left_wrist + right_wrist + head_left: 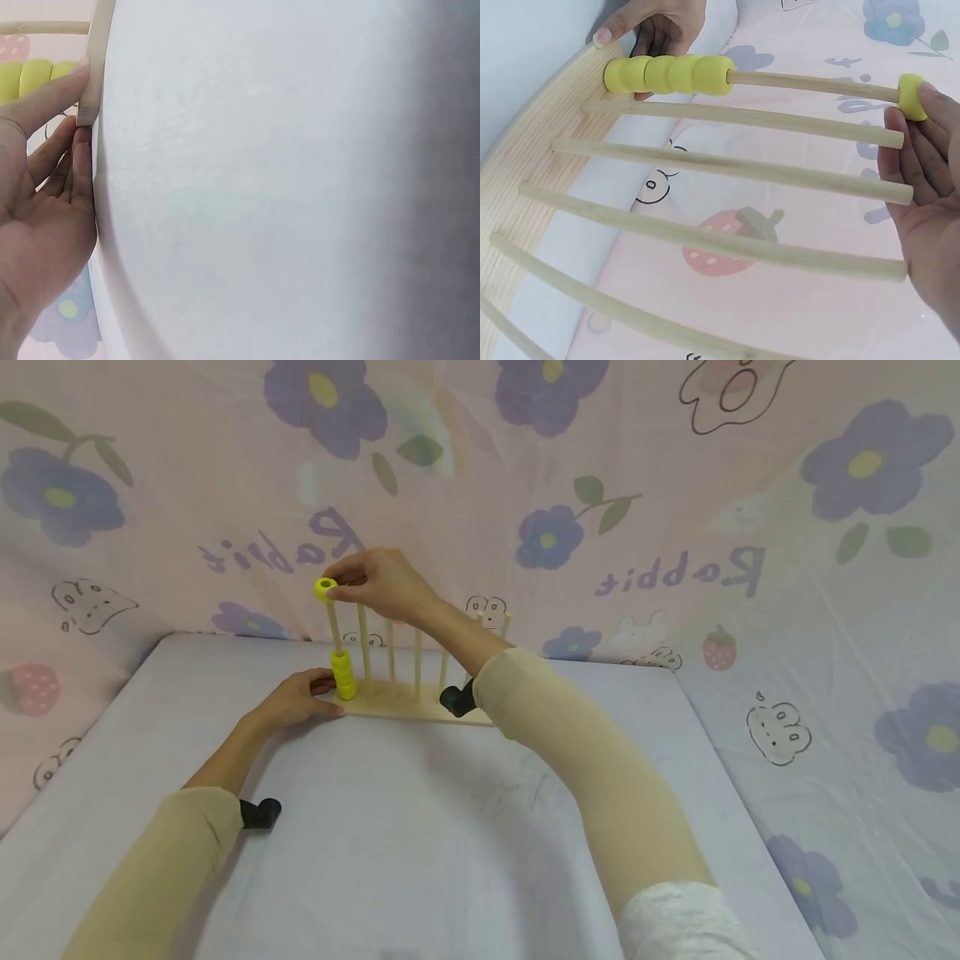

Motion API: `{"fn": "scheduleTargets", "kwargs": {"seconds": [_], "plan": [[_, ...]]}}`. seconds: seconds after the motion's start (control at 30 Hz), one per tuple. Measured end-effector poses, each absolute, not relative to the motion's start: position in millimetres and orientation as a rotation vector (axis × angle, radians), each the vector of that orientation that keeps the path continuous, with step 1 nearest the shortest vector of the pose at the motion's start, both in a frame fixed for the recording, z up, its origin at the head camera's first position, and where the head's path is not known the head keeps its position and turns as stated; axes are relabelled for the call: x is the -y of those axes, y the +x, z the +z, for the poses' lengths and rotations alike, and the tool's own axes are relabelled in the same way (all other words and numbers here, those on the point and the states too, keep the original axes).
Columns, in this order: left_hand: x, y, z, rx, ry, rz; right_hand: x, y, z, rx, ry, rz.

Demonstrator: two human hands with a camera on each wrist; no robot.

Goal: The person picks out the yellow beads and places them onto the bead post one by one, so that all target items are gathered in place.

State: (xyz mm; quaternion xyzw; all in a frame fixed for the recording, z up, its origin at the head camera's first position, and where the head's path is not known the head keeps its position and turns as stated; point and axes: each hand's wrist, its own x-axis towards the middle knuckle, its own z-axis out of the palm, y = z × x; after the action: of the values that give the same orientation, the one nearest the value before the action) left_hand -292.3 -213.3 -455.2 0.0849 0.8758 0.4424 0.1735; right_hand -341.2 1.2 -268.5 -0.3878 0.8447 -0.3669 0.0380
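Observation:
A wooden peg rack has a flat base (405,711) with a row of upright pegs. On its leftmost peg sits a stack of several yellow beads (671,73), low down by the base. My right hand (386,583) pinches another yellow bead (910,97) between thumb and fingers at the top of that same peg; the peg's tip appears to be inside the bead. At the rack's left end, my left hand (296,700) holds the base, with its thumb (71,84) on the front corner and its fingers around the end.
The rack stands on a white-covered table (360,843) before a patterned cloth backdrop (465,510). Part of a small yellow thing (511,737) shows beneath my right forearm. My right arm crosses in front of the rack's right pegs. Dark wrist mounts (261,814) stick out from both sleeves.

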Motion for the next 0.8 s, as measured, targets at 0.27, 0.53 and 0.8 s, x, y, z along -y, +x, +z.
{"fn": "scheduleTargets", "kwargs": {"seconds": [0.27,0.53,0.8], "plan": [[212.4,-294.1,-454.8,-2.481,0.228,1.247,0.2,-343.4,-272.0,-2.619,-1.129,-1.045],[213.2,-295.9,-457.1,-2.473,0.228,1.264,0.6,-345.0,-273.4,-2.654,-1.112,-0.949],[214.8,-296.1,-458.6,-2.484,0.245,1.26,0.6,-343.1,-271.6,-2.639,-1.089,-0.937]]}}
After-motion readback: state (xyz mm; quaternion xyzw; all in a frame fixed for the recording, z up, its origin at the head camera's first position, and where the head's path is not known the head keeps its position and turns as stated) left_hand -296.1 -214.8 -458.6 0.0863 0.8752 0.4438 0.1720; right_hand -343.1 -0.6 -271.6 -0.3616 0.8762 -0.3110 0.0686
